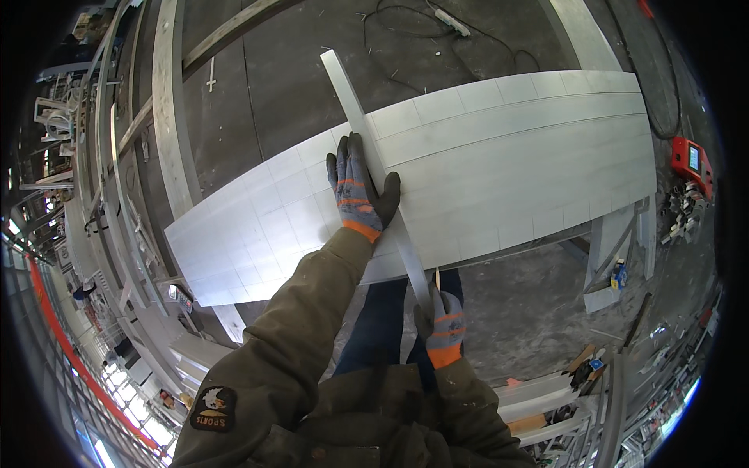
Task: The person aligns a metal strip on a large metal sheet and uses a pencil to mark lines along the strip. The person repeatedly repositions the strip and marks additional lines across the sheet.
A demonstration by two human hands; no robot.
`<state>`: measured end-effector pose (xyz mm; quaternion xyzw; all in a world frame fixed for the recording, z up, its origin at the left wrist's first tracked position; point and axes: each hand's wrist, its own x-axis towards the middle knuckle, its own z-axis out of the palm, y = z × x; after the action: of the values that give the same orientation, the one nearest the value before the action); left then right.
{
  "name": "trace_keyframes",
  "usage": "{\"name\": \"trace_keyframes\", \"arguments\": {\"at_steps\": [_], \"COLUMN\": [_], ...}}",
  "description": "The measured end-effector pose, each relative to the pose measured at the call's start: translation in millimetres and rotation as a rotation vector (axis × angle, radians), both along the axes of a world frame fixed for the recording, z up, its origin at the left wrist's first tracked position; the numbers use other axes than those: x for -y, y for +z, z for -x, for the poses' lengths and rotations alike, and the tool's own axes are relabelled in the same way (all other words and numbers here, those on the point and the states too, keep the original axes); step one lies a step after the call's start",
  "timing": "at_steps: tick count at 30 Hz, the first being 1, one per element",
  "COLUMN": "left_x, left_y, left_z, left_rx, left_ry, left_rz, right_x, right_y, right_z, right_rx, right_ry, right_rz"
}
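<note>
A long, pale metal panel (515, 171) with thin lines across it lies before me. A narrow flat metal bar (343, 86) crosses it, its far end sticking out past the panel's far edge. My left hand (363, 187), in a grey, black and orange work glove, lies flat over the bar, fingers stretched along its left side and thumb out to the right. At the panel's near edge, my gloved right hand (445, 324) closes round the bar's near end. A thin tan, pencil-like stick (438, 279) pokes up from its fingers, which are partly hidden.
Steel frame beams (173, 117) stand at the left, and a support leg (616, 242) is under the panel's right end. A cable with a white socket strip (452, 22) lies on the far floor. A red device with a screen (692, 165) sits at the right.
</note>
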<state>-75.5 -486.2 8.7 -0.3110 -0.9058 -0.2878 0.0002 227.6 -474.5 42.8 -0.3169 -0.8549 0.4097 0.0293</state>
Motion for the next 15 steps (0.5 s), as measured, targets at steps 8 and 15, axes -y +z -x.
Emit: {"name": "trace_keyframes", "arguments": {"at_steps": [8,15], "left_x": [0.8,-0.4], "left_y": [-0.9,-3.2], "left_z": [0.6,1.3], "left_rx": [-0.035,-0.044], "left_ry": [-0.002,0.010], "left_rz": [0.024,0.012], "right_x": [-4.3,1.0], "right_y": [1.1,-8.6], "right_z": [0.3,-3.6], "right_rx": [-0.008,0.011], "right_ry": [0.046,0.018], "right_rz": [0.015,0.055]}}
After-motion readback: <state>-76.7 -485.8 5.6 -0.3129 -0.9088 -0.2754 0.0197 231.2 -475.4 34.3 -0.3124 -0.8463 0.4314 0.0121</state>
